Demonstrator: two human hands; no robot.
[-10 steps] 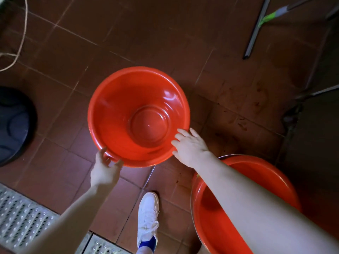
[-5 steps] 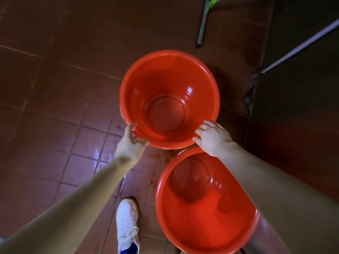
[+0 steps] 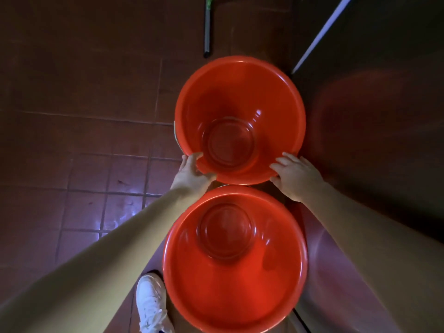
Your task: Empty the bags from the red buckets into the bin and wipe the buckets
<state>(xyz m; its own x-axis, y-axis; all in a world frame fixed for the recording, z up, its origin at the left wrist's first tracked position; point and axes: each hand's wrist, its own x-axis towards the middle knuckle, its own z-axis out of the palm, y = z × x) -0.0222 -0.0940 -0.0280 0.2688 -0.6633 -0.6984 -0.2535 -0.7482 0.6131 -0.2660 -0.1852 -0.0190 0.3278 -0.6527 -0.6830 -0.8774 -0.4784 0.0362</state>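
- White shoe (image 3: 150, 304): on the tiled floor (image 3: 84, 152) at its near edge, just left of the near bucket.
- Near red bucket (image 3: 235, 272): upright, mouth up, between the two forearms; bare red plastic inside, with a round base ring showing.
- Left hand (image 3: 191, 175): grasps the far bucket at its near-left rim, thumb hooked over the lip into the bowl, fingers under the outside.
- Right hand (image 3: 296, 177): grasps the same bucket at its near-right rim, back of hand up, fingers spread over the lip.
- Far red bucket (image 3: 240, 104): mouth up, just beyond the near bucket; the two rims meet or nearly meet, and I cannot tell whether they touch or whether it rests on the floor.
- Dark panel (image 3: 372, 68): along the floor's right edge, red glow reflected on it.
- Metal pole (image 3: 207, 27): at the far edge, beyond the far bucket, green band at its top.
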